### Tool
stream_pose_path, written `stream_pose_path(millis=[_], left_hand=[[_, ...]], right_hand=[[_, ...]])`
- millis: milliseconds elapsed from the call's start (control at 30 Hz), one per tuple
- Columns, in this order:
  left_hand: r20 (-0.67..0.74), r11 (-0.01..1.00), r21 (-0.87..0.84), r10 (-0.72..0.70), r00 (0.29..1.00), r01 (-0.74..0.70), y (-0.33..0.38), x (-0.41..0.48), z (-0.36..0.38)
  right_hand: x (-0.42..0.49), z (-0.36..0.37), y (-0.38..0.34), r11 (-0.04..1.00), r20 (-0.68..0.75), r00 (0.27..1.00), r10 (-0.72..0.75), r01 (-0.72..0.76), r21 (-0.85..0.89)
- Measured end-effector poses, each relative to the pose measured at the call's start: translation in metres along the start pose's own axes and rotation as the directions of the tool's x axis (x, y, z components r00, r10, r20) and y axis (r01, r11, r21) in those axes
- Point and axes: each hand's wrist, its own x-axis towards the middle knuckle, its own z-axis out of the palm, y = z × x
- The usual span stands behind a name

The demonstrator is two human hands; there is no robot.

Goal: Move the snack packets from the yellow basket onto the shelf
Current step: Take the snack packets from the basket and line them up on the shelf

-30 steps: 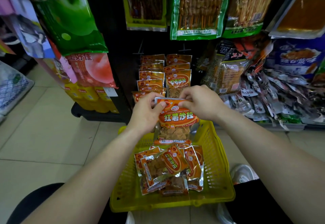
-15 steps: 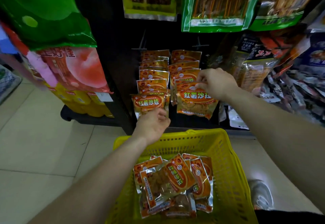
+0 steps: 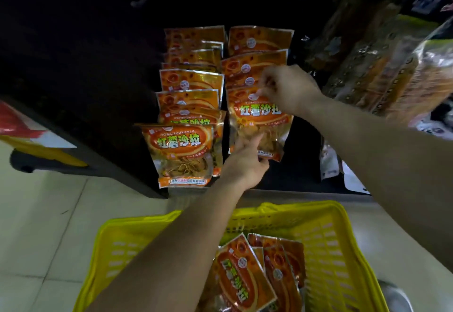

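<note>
Two bare forearms, left hand (image 3: 245, 162) and right hand (image 3: 289, 88) without sleeves, rings or watch

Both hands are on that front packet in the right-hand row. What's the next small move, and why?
Probably let go with both hands and reach back to the yellow basket. The front packet already hangs in line with its row, the right hand pinching its top edge and the left hand steadying its bottom, while more orange packets lie in the basket.

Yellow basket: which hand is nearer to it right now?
Left. The left hand is at the lower edge of the front right-column packet, just above the yellow basket. The right hand pinches that packet's top, farther up.
</note>
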Motion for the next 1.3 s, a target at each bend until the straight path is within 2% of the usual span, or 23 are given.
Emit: stream_pose_path(millis=[167,433,533,700,933,1067,1300], left_hand=[[-0.058,1.000,0.031,0.003,0.998,-0.001,0.002,0.036,0.008],[-0.052,0.995,0.079,0.059,0.997,-0.054,-0.006,0.040,0.026],[-0.072,0.994,0.096,0.055,0.996,-0.048,-0.007,0.046,0.020],[-0.047,0.994,0.102,0.051,0.998,-0.046,-0.006,0.039,0.017],[-0.010,0.993,0.112,-0.023,1.000,0.024,0.000,0.016,0.003],[0.008,0.999,0.048,-0.009,1.000,0.008,0.004,-0.016,-0.010],[-0.023,0.995,0.102,-0.005,1.000,0.007,0.011,-0.116,-0.061]], right_hand=[[0.023,-0.002,0.008,0.999,-0.064,0.998,-0.023,0.022,-0.025],[0.011,0.000,0.020,0.992,-0.108,0.990,-0.090,0.079,-0.102],[0.005,0.001,0.023,0.980,-0.166,0.980,-0.112,0.081,-0.180],[-0.014,-0.005,0.022,0.991,-0.286,0.956,-0.070,0.033,-0.130],[-0.062,-0.001,0.015,0.995,-0.227,0.970,-0.089,0.076,-0.065],[-0.087,-0.006,0.008,0.996,-0.171,0.982,-0.086,0.079,-0.047],[-0.158,-0.025,-0.013,0.999,-0.013,1.000,0.015,-0.015,-0.029]])
